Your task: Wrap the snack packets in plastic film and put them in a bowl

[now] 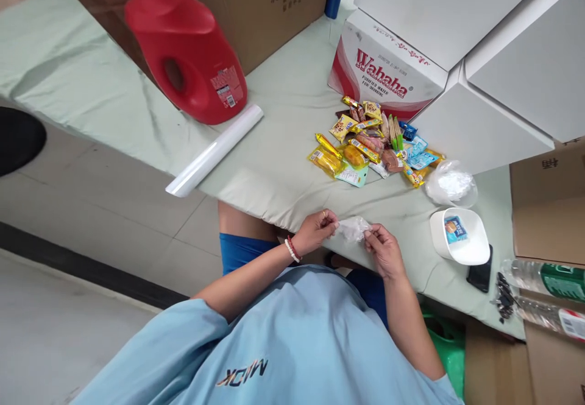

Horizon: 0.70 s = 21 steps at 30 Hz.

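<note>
A small clear plastic bag [353, 229] is stretched between my two hands, just above the near edge of the cloth-covered table. My left hand [315, 232], with a ring and beaded bracelets, pinches one end of it. At the other end, the fingers of my right hand [384, 248] are closed on the crumpled plastic. Beyond my hands lies a heap of wrapped snacks [372, 140]. To the right of the heap sits a bundle of clear plastic bags [451, 184]. A white square bowl [479, 240] holds a blue snack packet [456, 229].
A red jug [196, 58] and a roll of clear film [214, 151] are on the left. Behind the snacks stand a Wahaha carton [384, 67] and white boxes [457, 3]. A phone [479, 274] lies partly under the bowl, near plastic bottles [562, 280] at right.
</note>
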{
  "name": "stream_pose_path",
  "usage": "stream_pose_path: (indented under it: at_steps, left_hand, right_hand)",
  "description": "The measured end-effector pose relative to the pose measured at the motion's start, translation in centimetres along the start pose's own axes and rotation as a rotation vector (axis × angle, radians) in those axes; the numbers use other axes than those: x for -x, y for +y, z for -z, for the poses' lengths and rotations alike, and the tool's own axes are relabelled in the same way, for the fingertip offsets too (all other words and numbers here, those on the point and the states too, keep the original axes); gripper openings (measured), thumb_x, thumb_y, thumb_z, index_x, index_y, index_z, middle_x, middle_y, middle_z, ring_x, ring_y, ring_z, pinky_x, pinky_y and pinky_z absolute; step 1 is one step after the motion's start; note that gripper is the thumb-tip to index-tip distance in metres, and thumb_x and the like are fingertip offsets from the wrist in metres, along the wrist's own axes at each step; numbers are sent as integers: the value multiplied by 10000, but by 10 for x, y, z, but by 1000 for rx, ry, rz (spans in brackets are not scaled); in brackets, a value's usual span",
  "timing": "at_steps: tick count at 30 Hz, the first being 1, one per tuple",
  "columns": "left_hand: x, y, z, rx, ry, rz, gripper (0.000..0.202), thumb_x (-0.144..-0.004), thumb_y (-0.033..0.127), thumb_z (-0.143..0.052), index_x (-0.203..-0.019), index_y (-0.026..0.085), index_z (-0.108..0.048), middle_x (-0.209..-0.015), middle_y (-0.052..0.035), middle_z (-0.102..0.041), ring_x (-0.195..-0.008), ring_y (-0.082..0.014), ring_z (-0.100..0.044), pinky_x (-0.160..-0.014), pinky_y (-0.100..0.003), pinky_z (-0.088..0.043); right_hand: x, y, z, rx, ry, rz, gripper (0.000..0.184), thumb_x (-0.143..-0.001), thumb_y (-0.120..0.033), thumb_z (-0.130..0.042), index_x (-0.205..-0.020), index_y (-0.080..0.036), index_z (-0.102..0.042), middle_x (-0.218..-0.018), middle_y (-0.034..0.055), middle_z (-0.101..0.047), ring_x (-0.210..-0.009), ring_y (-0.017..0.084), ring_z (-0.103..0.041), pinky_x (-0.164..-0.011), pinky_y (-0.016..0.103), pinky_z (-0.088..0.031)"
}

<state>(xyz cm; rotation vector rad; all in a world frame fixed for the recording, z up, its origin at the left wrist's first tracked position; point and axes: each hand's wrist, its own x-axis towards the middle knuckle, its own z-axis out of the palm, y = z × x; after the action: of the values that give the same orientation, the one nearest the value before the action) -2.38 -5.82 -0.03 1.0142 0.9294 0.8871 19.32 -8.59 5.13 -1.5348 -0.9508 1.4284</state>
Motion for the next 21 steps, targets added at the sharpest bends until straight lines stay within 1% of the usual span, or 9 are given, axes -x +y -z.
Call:
stream_pose_path:
  at_steps: [4,6,9,12,14,16,18,20,21]
  left_hand:
    - [-3,0,3,160,74,-1,368,-784,483,-801,-849,172,-616,-831,-1,-645,-740,-120,-589,-764,-271,-489]
    - [-4,1,4,259,80,-6,386,-723,456,-865,-803,164,-627,-959,-32,-669,-860,-135,-606,-834,-274,-491]
    - [-5,2,5,412,35,60,416,-675,436,-919,-792,161,-630,-1032,-37,-655,-927,-147,-604,-883,-307,-523]
    - [-5,2,6,478,14,107,438,-682,455,-926,-806,163,-624,-897,6,-601,-858,-132,-598,-889,-357,-567]
    - [-5,0,5,457,19,91,451,-683,468,-927,-809,159,-624,-859,18,-590,-847,-128,-602,-894,-364,-578]
    - [-5,-1,4,423,19,71,456,-693,483,-917,-818,155,-626,-860,18,-609,-838,-124,-610,-890,-356,-580]
    - [-3,-2,3,399,24,56,449,-705,482,-907,-815,154,-620,-850,22,-616,-821,-118,-615,-881,-346,-579]
    - [-2,-2,4,378,35,53,438,-707,461,-902,-800,155,-603,-842,26,-616,-796,-112,-624,-855,-328,-575]
    - [-1,-2,5,365,40,53,434,-703,445,-902,-792,156,-591,-842,26,-621,-778,-110,-630,-831,-315,-570]
  right_hand:
    - [-1,-1,18,-219,88,-45,423,-649,-451,-914,-837,-227,-609,-699,-49,-540,-578,86,-456,-496,196,-360]
    - [-4,1,28,-232,130,-58,440,-631,-464,-918,-840,-228,-610,-714,-42,-547,-589,94,-469,-484,196,-353]
    - [-5,5,36,48,256,23,422,-703,-552,-853,-829,-218,-627,-730,-12,-576,-615,128,-494,-506,240,-395]
    - [1,4,30,451,410,353,363,-869,-567,-719,-923,-211,-671,-886,53,-656,-797,194,-596,-725,344,-527]
    - [7,1,16,649,289,570,389,-882,-544,-727,-1092,-218,-691,-1116,110,-683,-1049,262,-621,-940,442,-525]
    - [8,-1,-2,765,92,690,471,-850,-512,-780,-1219,-235,-686,-1304,136,-653,-1245,312,-560,-1075,518,-465]
    - [4,0,-14,771,3,703,358,-885,-463,-752,-1172,-251,-719,-1299,123,-675,-1300,318,-533,-1119,540,-430]
    - [-2,2,-15,643,19,608,213,-951,-430,-670,-1030,-248,-748,-1134,100,-731,-1188,288,-604,-1062,500,-472]
    - [-5,2,-11,549,40,528,213,-958,-434,-657,-976,-242,-747,-1037,85,-742,-1087,266,-641,-1001,464,-502]
